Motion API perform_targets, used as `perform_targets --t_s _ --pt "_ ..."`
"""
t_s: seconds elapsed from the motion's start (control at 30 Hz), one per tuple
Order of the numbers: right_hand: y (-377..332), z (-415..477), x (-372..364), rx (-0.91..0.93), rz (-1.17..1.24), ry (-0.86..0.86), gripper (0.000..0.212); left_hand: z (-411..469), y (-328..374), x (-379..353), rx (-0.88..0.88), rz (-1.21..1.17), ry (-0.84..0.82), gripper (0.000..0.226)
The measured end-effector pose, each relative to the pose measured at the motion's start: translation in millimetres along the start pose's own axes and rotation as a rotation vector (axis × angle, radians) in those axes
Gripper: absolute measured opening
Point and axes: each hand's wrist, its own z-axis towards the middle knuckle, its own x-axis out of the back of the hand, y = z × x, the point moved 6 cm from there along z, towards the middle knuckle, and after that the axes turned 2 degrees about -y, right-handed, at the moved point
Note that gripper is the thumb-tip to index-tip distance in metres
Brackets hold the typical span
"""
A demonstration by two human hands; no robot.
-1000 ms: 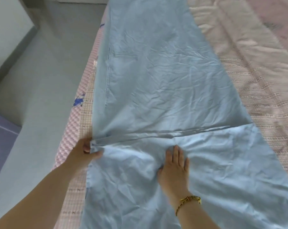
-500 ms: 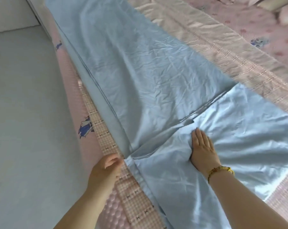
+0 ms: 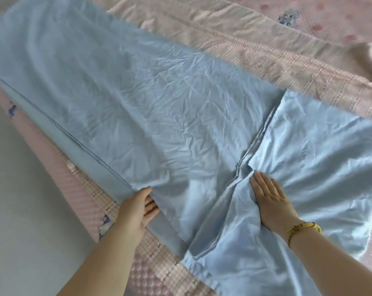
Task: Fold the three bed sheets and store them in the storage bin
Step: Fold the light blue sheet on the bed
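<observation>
A light blue bed sheet [image 3: 138, 99] lies folded into a long strip along the bed's edge, with one end lapped back over it near me. My left hand [image 3: 136, 208] grips the sheet's near edge, thumb on top and fingers tucked under the cloth. My right hand [image 3: 268, 195] lies flat with straight fingers on the overlapping layer, pressing beside the bunched fold line [image 3: 253, 146]. A yellow braided bracelet is on that wrist. No storage bin is in view.
Under the sheet lies a beige checked cover [image 3: 266, 50], and beyond it a pink patterned bedspread [image 3: 330, 20]. The pink quilted mattress side [image 3: 59, 167] runs along the left. Grey floor [image 3: 20, 210] fills the lower left.
The camera has swung right. My left hand has moved from the bed's edge onto the sheet's edge and taken hold of it. My right hand stays pressed flat on the fold.
</observation>
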Motion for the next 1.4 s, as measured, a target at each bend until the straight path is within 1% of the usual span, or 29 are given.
perform_targets --t_s 0.03,0.07,0.1,0.13,0.17,0.2,0.23,0.3,0.33,0.37,0.4,0.47,0.5,0.53,0.57,0.6,0.63,0.7,0.77,0.8,0.87,0.9,0.97,1.07,1.13,1.2,1.27,1.33,1.4 --pt "3 -3 7 -0.025 0.046 -0.012 0.072 4 3 -1 0.041 -0.001 0.013 0.012" --pt "9 -1 16 -0.072 0.121 -0.012 0.073 7 7 0 0.071 0.007 0.029 0.011" --pt "6 -3 25 -0.031 0.111 -0.018 0.07 9 11 3 0.088 0.018 0.055 0.011" --pt "2 -4 38 -0.044 0.184 -0.078 0.067 12 15 6 0.095 0.032 0.078 0.014" --pt "0 -4 50 -0.114 0.313 -0.072 0.066 15 21 10 0.091 0.049 0.1 0.017" --pt "-7 -6 68 -0.164 0.397 0.036 0.062 19 30 15 0.089 0.077 0.118 0.022" --pt "-17 -13 88 -0.242 0.492 0.216 0.054 23 39 20 0.086 0.098 0.126 0.026" --pt "-49 -32 117 -0.322 0.8 0.566 0.038 40 59 28 0.094 0.118 0.122 0.034" --pt "-77 -41 121 -0.353 1.018 0.645 0.029 51 69 36 0.099 0.119 0.133 0.035" --pt "-109 -43 119 -0.413 1.286 0.597 0.021 61 79 41 0.104 0.113 0.124 0.035" --pt "-145 -39 110 -0.512 1.581 0.463 0.019 70 89 45 0.109 0.099 0.1 0.032" --pt "-223 -29 95 -0.628 2.105 0.058 0.026 84 104 48 0.118 0.019 0.032 0.013" --pt "-260 -18 96 -0.677 2.311 -0.084 0.021 92 116 52 0.12 -0.013 0.024 0.023" --pt "-286 -8 98 -0.742 2.462 -0.175 0.016 96 125 58 0.119 -0.048 0.045 0.035" --pt "-301 0 101 -0.796 2.572 -0.231 0.014 99 132 58 0.108 -0.061 0.048 0.038" --pt "-318 11 109 -0.853 2.662 -0.232 0.017 104 142 61 0.102 -0.059 0.016 0.035" --pt "-333 27 118 -0.903 2.738 -0.169 0.026 109 158 65 0.099 -0.043 -0.045 0.029" --pt "-341 52 131 -0.964 2.843 0.011 0.033 122 184 74 0.063 0.001 -0.103 0.013" --pt "-343 76 133 -1.017 2.909 0.188 0.029 135 215 90 -0.002 0.056 -0.13 0.017" --pt "-338 82 130 -1.086 2.886 0.26 0.028 141 225 96 -0.044 0.105 -0.148 0.018" --pt "-338 81 124 -1.313 2.759 0.355 0.028 150 238 116 -0.085 0.201 -0.188 0.018" --pt "-339 76 120 -1.397 2.674 0.37 0.027 153 236 127 -0.086 0.226 -0.19 0.019" --pt "-345 66 116 -1.471 2.529 0.359 0.018 160 228 147 -0.054 0.245 -0.17 0.021" --pt "-349 57 116 -1.442 2.505 0.355 0.018 174 218 155 0.038 0.246 -0.149 0.023" --pt "-345 56 120 -1.426 2.505 0.387 0.016 186 230 149 0.053 0.183 -0.196 0.02" --pt "-346 56 125 -1.401 2.516 0.381 0.016 198 250 142 0.028 0.068 -0.271 0.015" --pt "-355 62 131 -1.309 2.549 0.3 0.016 214 272 141 0.01 -0.002 -0.283 0.016" --pt "-361 68 135 -1.262 2.537 0.243 0.017 231 295 144 -0.047 -0.013 -0.211 0.017" --pt "-363 74 137 -1.283 2.492 0.274 0.018 242 321 155 -0.19 -0.021 -0.09 0.016"
